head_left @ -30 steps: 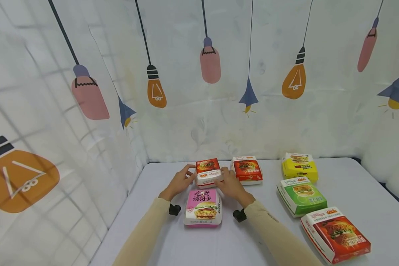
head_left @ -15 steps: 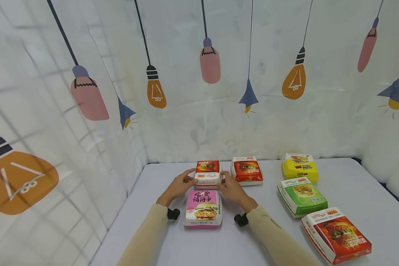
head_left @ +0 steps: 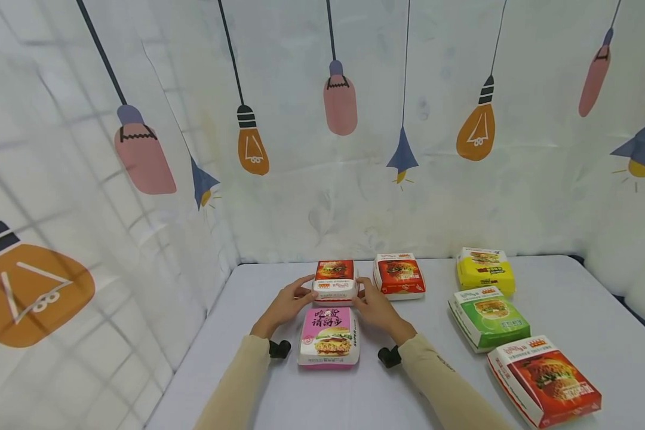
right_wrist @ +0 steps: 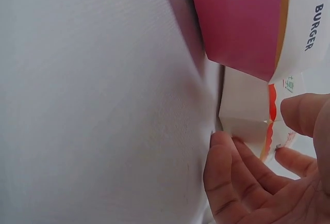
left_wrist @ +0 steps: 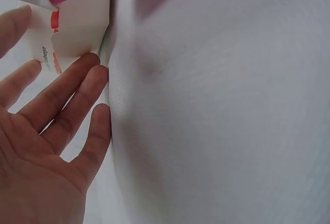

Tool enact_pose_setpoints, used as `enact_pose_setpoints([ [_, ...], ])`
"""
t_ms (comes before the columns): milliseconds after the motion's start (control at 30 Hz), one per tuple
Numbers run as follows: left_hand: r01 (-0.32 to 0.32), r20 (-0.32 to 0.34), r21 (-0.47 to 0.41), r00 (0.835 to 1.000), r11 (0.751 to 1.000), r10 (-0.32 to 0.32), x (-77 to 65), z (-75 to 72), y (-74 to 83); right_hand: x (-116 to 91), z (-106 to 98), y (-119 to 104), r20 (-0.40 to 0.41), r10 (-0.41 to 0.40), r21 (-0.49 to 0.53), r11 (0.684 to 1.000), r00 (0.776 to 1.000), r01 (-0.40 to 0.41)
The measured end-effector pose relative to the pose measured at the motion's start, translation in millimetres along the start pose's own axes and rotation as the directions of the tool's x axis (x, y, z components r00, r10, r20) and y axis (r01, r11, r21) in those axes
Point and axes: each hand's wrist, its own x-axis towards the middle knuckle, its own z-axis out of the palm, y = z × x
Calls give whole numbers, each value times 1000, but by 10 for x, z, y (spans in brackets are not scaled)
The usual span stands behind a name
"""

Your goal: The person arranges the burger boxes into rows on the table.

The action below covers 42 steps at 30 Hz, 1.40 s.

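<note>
A red-and-white burger box (head_left: 334, 285) lies flat near the back of the white table, between my two hands. At its left side is my left hand (head_left: 285, 306), the fingers fairly straight and spread. In the left wrist view those fingertips (left_wrist: 92, 61) lie against the box's white side. My right hand (head_left: 378, 307) is at the opposite side; in the right wrist view its loosely bent fingers (right_wrist: 221, 157) are right at the box's lower edge. Directly in front of this box, between my wrists, sits a pink burger box (head_left: 329, 340).
Another red burger box (head_left: 399, 276) stands just right at the back. Along the right side are a yellow box (head_left: 485, 270), a green box (head_left: 489, 318) and a larger red box (head_left: 545, 381). A printed cloth (head_left: 301, 215) hangs behind the table (head_left: 430, 382).
The red-and-white burger box, slightly turned a second ago, has straightened and shifted a little left behind the pink one. Both hands have stayed at its sides; the other boxes have not moved.
</note>
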Motion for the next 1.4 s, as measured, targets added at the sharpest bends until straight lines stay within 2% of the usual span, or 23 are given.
enact_pose_setpoints([
  [667, 10, -27, -52, 1000, 999, -11, -12, 48, -25, 1, -6, 44, 39, 50, -18, 999, 998, -49],
  [800, 27, -33, -12, 999, 1000, -27, 8, 16, -22, -15, -38, 33, 53, 42, 4, 999, 998, -42],
  [933, 44, -32, 62, 999, 997, -42, -35, -60, 31, -77, -72, 22, 55, 34, 8, 999, 998, -34],
  [1067, 21, -53, 140, 998, 990, -13, -120, -186, 226, -198, -170, -9, 43, 31, 21, 999, 999, -32],
  [1200, -64, -115, 193, 990, 979, 87, -198, -305, 574, -315, -355, -31, 6, -9, 42, 999, 1000, 8],
  [1300, -136, -172, 186, 970, 973, 169, -228, -323, 890, -367, -517, -15, -65, -64, 50, 996, 996, 67],
  [1400, -206, -251, 112, 941, 972, 229, -213, -241, 1198, -391, -660, 8, -169, -88, 80, 992, 982, 103],
])
